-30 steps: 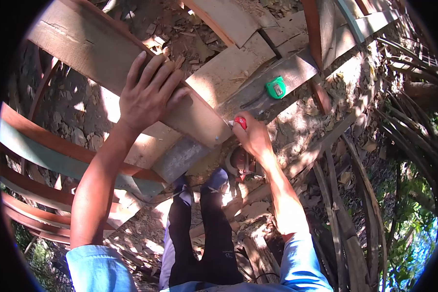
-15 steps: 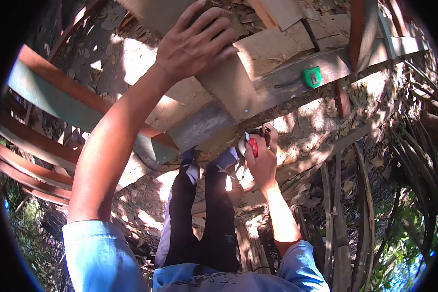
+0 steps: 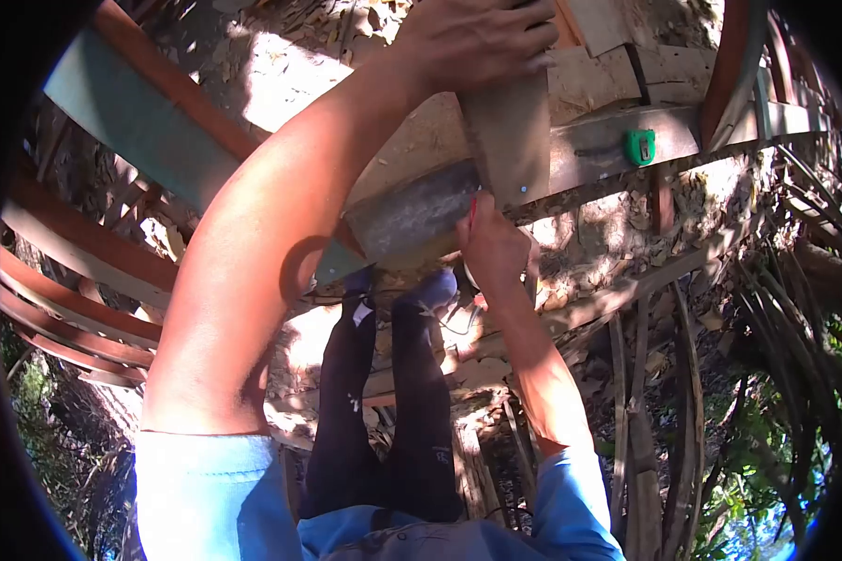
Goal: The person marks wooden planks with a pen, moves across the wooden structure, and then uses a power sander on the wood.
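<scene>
Well, farthest left, a long curved wooden strip with a teal face and rust-brown edge (image 3: 140,129) reaches toward a flat, dark grey plank (image 3: 412,213). Near that plank's right part, a small red tool (image 3: 473,210), probably light and rigid, is mostly hidden within the closed fingers of the right hand (image 3: 494,245). Next, the left hand (image 3: 482,42) lies over the upper part of a flat brown wooden board (image 3: 510,140) set across the plank; whether those fingers grip cannot be told. It looks stiff, moderately heavy, hardly slippery, best held by both long edges. Rightmost, a rounded green tape measure (image 3: 640,148) rests on grey wood, seemingly light, graspable by its sides.
</scene>
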The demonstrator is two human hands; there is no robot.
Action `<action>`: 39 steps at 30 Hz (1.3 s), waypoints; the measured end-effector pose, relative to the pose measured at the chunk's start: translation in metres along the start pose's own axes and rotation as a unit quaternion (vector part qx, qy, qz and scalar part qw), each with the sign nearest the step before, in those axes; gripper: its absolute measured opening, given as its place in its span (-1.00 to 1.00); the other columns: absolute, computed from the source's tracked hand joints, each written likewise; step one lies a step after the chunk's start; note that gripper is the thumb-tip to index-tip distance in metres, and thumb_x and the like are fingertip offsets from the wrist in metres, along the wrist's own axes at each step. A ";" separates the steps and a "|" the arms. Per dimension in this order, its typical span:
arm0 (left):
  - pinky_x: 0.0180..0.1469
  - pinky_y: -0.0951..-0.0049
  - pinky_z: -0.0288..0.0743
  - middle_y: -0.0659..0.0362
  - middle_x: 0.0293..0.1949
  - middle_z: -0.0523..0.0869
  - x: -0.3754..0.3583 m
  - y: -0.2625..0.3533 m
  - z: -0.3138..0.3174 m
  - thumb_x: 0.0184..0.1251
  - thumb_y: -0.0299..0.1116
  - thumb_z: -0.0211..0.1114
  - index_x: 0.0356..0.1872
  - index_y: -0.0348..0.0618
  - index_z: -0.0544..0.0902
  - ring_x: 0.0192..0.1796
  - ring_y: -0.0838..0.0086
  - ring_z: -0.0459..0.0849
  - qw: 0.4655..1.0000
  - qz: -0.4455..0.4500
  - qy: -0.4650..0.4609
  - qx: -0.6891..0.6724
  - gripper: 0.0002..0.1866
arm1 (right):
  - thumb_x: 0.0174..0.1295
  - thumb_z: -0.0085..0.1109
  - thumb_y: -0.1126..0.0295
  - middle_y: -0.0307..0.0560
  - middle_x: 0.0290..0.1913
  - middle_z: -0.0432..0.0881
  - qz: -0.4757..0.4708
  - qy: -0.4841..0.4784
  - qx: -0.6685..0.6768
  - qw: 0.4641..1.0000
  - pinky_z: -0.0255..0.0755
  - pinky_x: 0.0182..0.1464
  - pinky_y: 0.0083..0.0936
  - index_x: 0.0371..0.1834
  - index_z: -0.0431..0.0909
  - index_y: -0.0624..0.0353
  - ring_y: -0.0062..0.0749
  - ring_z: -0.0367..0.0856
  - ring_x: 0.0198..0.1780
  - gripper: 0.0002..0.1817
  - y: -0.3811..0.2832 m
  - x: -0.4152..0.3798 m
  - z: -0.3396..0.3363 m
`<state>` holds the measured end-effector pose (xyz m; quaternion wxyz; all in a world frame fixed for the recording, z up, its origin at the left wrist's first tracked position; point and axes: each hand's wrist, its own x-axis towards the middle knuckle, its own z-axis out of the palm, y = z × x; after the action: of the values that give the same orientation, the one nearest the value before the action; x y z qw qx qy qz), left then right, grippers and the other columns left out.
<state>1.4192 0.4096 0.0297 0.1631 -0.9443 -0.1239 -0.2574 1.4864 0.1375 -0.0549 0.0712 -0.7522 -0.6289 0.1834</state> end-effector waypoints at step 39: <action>0.59 0.02 0.08 0.05 0.15 0.60 0.003 0.003 -0.007 0.40 0.00 0.21 0.03 -0.16 0.60 0.40 0.18 0.42 0.990 -0.057 -0.094 -0.093 -0.57 | 0.38 0.07 0.05 0.28 -0.23 0.74 0.454 -0.093 0.158 0.872 0.51 -0.07 0.01 0.10 0.51 0.01 0.16 0.75 -0.11 -0.63 0.038 -0.296 -0.238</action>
<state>1.4195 0.4046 0.0363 0.0471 -0.9667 -0.1681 -0.1871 1.5661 -0.1284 0.2071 0.0393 -0.9132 -0.1842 0.3614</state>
